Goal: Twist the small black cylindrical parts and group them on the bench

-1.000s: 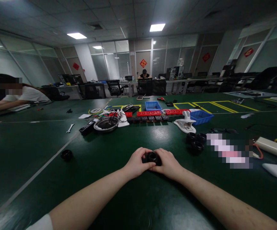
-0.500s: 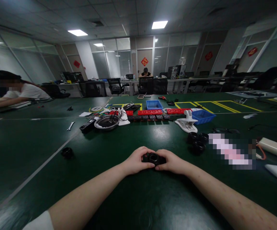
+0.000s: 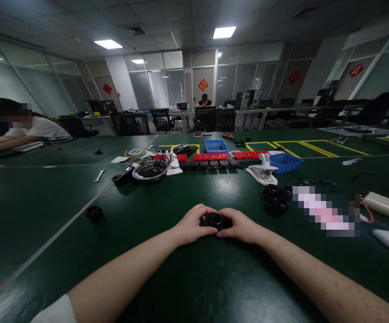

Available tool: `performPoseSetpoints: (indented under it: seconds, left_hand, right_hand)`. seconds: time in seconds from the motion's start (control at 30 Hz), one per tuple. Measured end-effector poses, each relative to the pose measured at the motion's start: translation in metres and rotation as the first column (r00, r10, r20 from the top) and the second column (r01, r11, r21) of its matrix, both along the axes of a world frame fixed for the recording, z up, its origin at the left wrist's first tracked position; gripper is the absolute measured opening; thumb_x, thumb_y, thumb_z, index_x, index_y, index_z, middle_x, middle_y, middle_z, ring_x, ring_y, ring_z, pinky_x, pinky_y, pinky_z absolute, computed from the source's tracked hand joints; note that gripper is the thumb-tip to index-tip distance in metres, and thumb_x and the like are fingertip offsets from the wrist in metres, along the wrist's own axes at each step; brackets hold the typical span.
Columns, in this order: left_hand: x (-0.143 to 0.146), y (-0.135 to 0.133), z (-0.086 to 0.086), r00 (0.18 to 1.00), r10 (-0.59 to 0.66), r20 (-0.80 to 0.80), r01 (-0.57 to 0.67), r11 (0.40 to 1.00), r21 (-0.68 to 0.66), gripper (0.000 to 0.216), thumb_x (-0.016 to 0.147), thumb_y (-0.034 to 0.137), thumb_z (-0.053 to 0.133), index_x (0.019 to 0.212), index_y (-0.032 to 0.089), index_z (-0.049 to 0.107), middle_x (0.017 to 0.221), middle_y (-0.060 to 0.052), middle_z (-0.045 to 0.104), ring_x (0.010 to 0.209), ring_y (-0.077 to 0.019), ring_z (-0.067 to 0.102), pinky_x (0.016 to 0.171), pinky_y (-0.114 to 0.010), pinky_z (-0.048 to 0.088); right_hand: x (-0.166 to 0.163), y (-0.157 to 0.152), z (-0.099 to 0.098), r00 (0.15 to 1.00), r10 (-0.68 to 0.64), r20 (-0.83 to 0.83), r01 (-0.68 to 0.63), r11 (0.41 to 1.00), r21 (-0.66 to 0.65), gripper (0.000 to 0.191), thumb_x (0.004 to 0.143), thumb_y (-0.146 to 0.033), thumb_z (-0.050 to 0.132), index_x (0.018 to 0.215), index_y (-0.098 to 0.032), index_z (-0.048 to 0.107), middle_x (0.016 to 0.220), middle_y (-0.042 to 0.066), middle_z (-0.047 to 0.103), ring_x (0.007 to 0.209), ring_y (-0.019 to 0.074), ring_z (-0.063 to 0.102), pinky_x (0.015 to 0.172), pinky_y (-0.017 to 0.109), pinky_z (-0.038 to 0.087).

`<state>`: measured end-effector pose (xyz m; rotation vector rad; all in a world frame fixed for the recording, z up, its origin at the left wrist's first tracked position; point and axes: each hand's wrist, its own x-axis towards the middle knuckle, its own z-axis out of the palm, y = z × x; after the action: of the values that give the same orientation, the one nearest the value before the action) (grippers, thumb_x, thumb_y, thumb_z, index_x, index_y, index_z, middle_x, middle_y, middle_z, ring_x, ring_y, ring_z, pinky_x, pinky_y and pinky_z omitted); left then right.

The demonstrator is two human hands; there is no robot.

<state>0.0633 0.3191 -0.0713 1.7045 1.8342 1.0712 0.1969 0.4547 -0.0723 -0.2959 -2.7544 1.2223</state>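
Left hand (image 3: 193, 225), right hand (image 3: 238, 226) half-curled, holding ring (image 3: 216, 221) at its nine and three o'clock; probably light, stiff (glossy, maybe slick); grip sides.

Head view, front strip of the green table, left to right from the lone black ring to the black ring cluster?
lone black ring → left hand → held black part → right hand → black ring cluster
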Motion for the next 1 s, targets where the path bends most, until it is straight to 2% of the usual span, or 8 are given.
performPoseSetpoints:
  seconds: [0.27, 0.37, 0.5, 0.6, 0.7, 0.83, 1.0]
  left_hand:
    - [0.011, 0.000, -0.001, 0.990, 0.140, 0.018, -0.141, 0.990, 0.007, 0.039, 0.061, 0.024, 0.071, 0.097, 0.019, 0.056, 0.086, -0.001, 0.048, 0.073, -0.0147, 0.046, 0.065, -0.025, 0.039]
    - [0.017, 0.001, -0.001, 0.980, 0.196, 0.016, -0.197, 0.980, 0.014, 0.039, 0.060, 0.021, 0.071, 0.096, 0.019, 0.056, 0.086, -0.001, 0.049, 0.075, -0.0153, 0.047, 0.066, -0.025, 0.040]
    - [0.019, 0.001, -0.001, 0.974, 0.226, 0.013, -0.226, 0.974, 0.030, 0.037, 0.060, 0.021, 0.071, 0.095, 0.018, 0.056, 0.085, -0.002, 0.049, 0.075, -0.0157, 0.047, 0.066, -0.025, 0.039]
    - [0.016, 0.001, 0.000, 0.983, 0.182, 0.017, -0.182, 0.982, 0.040, 0.037, 0.061, 0.021, 0.070, 0.096, 0.018, 0.056, 0.086, -0.001, 0.049, 0.075, -0.0153, 0.046, 0.066, -0.025, 0.039]
    - [0.010, 0.000, 0.002, 0.996, 0.083, 0.015, -0.083, 0.996, 0.027, 0.037, 0.063, 0.023, 0.069, 0.098, 0.019, 0.056, 0.086, -0.001, 0.049, 0.074, -0.0146, 0.046, 0.065, -0.024, 0.039]
    - [0.004, -0.001, 0.005, 1.000, -0.008, 0.013, 0.008, 1.000, -0.007, 0.039, 0.065, 0.025, 0.068, 0.101, 0.020, 0.055, 0.086, -0.001, 0.048, 0.073, -0.0139, 0.045, 0.063, -0.023, 0.039]
    - [0.003, -0.001, 0.005, 0.999, -0.030, 0.016, 0.030, 0.999, -0.013, 0.040, 0.065, 0.025, 0.067, 0.103, 0.020, 0.055, 0.086, -0.001, 0.048, 0.074, -0.0139, 0.046, 0.063, -0.023, 0.038]
  right_hand:
    - [-0.003, -0.006, -0.010, 0.987, -0.162, -0.010, 0.161, 0.970, 0.184, 0.038, 0.051, -0.038, 0.072, 0.072, -0.017, 0.049, 0.070, -0.001, 0.052, 0.063, 0.0138, 0.047, 0.051, 0.022, 0.031]
    - [-0.004, -0.013, -0.010, 0.975, -0.218, -0.034, 0.219, 0.932, 0.288, 0.039, 0.052, -0.043, 0.071, 0.069, -0.017, 0.047, 0.069, 0.001, 0.052, 0.062, 0.0145, 0.047, 0.051, 0.023, 0.031]
    - [-0.004, -0.021, -0.006, 0.968, -0.242, -0.070, 0.250, 0.883, 0.398, 0.031, 0.059, -0.039, 0.067, 0.070, -0.016, 0.049, 0.070, 0.004, 0.053, 0.066, 0.0170, 0.049, 0.056, 0.026, 0.034]
    - [-0.001, -0.018, -0.003, 0.985, -0.148, -0.087, 0.170, 0.915, 0.367, 0.040, 0.058, -0.042, 0.068, 0.084, -0.015, 0.054, 0.080, 0.006, 0.055, 0.074, 0.0198, 0.051, 0.063, 0.028, 0.037]
    - [0.001, -0.007, -0.001, 0.997, 0.011, -0.074, 0.010, 0.961, 0.276, 0.046, 0.058, -0.040, 0.069, 0.096, -0.018, 0.055, 0.086, 0.004, 0.056, 0.079, 0.0201, 0.051, 0.068, 0.029, 0.038]
    - [0.001, 0.004, 0.002, 0.990, 0.136, -0.030, -0.129, 0.977, 0.167, 0.031, 0.061, -0.030, 0.068, 0.088, -0.017, 0.059, 0.082, 0.002, 0.056, 0.078, 0.0189, 0.051, 0.068, 0.028, 0.039]
    - [0.001, 0.006, 0.005, 0.988, 0.151, -0.016, -0.148, 0.982, 0.118, 0.030, 0.061, -0.026, 0.069, 0.087, -0.015, 0.059, 0.082, 0.002, 0.055, 0.078, 0.0189, 0.051, 0.068, 0.028, 0.039]
